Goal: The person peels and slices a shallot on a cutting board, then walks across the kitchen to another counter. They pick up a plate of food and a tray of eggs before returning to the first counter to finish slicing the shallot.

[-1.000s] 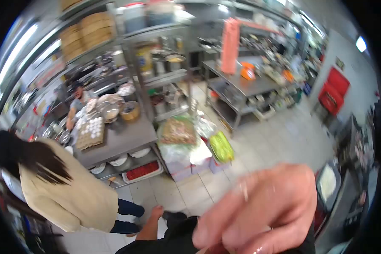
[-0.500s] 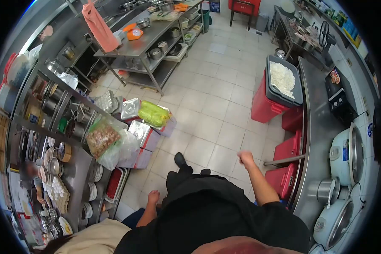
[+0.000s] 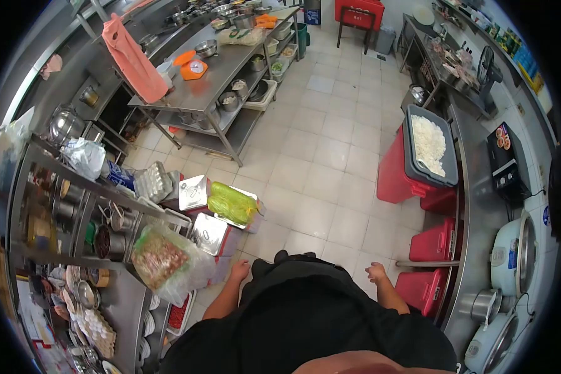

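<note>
- While both hands hang empty, left hand (image 3: 239, 270) loosely open near bagged food (image 3: 162, 258) on shelf edge; right hand (image 3: 376, 273) loosely curled beside red bin (image 3: 425, 290).
- Bag looks soft, slippery plastic, likely hefty; support it underneath.
- Torso hides legs; bag contents unclear.

Both bare arms hang down at the person's sides, seen from above past a black-clad torso. The left hand (image 3: 239, 270) sits low beside the left hip, fingers loosely curled and relaxed, with nothing in its grip. The right hand (image 3: 376, 273) is held slightly out from the right hip, forearm angled outward, fingers partly curled into a loose fist, also holding nothing.
</note>
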Demonstrator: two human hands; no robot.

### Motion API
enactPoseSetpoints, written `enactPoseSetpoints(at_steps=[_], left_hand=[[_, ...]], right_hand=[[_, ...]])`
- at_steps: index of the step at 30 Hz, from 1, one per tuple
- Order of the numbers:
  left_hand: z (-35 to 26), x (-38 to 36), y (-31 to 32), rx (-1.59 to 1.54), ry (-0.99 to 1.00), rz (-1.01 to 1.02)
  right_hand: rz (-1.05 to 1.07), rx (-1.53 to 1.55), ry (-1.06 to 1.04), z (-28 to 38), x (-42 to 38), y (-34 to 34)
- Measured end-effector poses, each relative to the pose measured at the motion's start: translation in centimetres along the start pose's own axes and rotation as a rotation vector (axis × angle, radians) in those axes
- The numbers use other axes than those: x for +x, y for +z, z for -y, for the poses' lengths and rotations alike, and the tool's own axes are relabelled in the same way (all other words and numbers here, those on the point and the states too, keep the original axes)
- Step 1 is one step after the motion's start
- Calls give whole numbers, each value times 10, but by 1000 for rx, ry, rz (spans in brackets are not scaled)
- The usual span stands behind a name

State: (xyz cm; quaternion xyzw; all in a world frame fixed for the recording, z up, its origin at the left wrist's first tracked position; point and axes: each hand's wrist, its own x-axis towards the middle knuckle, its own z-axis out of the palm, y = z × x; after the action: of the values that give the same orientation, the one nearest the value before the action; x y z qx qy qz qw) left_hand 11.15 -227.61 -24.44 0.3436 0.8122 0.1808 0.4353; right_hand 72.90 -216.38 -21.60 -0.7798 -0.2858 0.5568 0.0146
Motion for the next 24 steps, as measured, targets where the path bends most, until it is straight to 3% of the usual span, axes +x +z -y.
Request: enactPoseSetpoints(at_steps=[7,13,16,18,19,20,21,22,23,24], left_hand=[[-33,141,-45,91,-40,92],[-182,215,-57,94,5,116],[-253,250,-54,8,83,50],[-305,262,-56,54,184,32],[-332,281,-54,270,68,57],[-334,315,-49,253,241,38],[-337,346,-45,238,414,21],[-364,363,-46,247,267,27],[-393,388,-45,262,122,48],[-428,398,-45,164,109,21]], right_hand=[[-21,64,-155,130,-25,17],[-9,172,68,170,78,12],[141,132,201,202,149,-12],[185,242,158,227,222,-29],[204,293,142,238,244,-42],[23,117,32,299,218,-57],[-25,125,-71,328,241,-67],[44,-377,-408,322,320,-82],[-57,-270,-293,389,297,-102],[-87,-148,-326,411,327,-116]])
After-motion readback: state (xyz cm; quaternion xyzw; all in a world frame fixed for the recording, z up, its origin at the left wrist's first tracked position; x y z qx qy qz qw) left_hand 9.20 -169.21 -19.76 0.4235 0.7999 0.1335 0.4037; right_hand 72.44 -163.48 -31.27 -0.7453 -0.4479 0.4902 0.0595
